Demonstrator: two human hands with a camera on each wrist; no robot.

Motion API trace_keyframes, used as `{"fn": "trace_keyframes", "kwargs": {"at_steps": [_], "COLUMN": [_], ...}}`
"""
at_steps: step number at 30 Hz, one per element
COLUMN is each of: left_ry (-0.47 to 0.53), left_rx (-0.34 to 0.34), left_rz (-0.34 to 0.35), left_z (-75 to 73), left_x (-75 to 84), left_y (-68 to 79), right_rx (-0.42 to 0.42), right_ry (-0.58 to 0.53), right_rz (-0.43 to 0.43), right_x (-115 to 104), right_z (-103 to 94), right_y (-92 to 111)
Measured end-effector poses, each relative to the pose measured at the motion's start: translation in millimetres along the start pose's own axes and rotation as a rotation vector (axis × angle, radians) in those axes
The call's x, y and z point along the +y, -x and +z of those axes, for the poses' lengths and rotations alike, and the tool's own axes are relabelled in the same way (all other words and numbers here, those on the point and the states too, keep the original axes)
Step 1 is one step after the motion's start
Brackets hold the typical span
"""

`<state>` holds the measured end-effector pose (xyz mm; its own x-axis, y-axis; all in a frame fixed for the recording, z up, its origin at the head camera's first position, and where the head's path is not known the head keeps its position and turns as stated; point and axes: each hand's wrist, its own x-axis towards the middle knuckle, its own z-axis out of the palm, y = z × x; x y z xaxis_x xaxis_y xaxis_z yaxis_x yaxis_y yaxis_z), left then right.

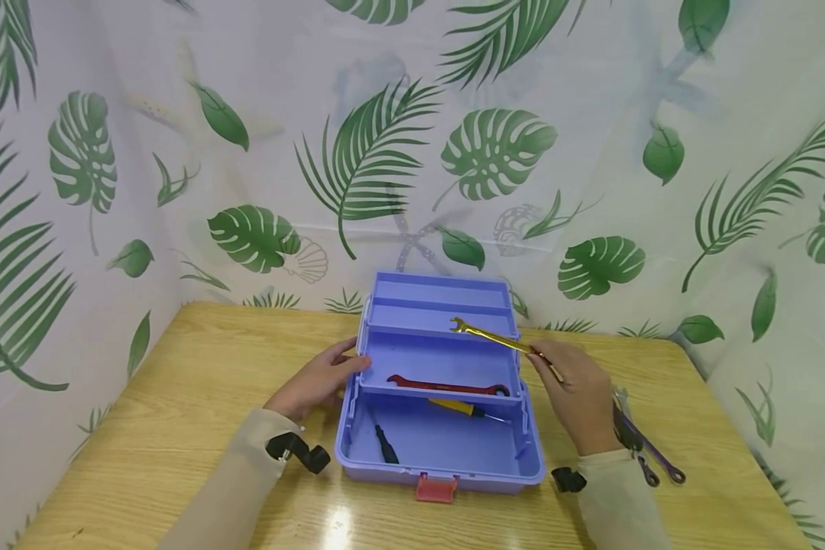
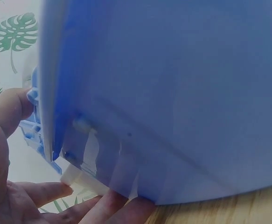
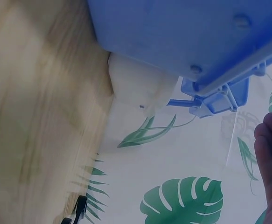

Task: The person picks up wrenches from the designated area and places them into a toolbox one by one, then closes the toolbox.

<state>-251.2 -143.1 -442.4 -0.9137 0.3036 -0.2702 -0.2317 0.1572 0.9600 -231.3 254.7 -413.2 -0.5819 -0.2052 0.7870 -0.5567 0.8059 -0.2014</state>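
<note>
Blue toolbox (image 1: pixel 440 428) sits open on the table (image 1: pixel 179 428); left hand (image 1: pixel 319 380) rests flat against its side. Right hand (image 1: pixel 580 389) pinches a gold wrench (image 1: pixel 491 336) by its near end above the upper tray: stiff, smooth metal, probably slippery.

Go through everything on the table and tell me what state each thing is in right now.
Blue plastic toolbox: open, trays fanned out.
Gold metal wrench: held over upper tray.
Red metal wrench: lying in middle tray.
Yellow-handled screwdriver: lying in bottom.
Left hand: resting on toolbox side.
Right hand: gripping gold wrench.
</note>
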Motion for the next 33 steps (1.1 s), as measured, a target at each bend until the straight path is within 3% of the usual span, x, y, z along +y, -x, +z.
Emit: {"fn": "trace_keyframes", "kwargs": {"at_steps": [11, 24, 33], "left_ry": [-0.014, -0.012, -0.006], "left_rx": [0.0, 0.013, -0.014], "left_rz": [0.001, -0.007, 0.012], "left_z": [0.8, 1.1, 0.0], "left_x": [-0.4, 0.1, -0.5], "left_y": [-0.3, -1.4, -0.2], "right_rx": [-0.058, -0.071, -0.097], "right_ry": [-0.041, -0.067, -0.069], "right_rz": [-0.039, -0.091, -0.102], "right_x": [-2.1, -3.0, -6.2], "right_z": [3.3, 4.5, 6.4], "right_y": [2.5, 1.5, 1.6]}}
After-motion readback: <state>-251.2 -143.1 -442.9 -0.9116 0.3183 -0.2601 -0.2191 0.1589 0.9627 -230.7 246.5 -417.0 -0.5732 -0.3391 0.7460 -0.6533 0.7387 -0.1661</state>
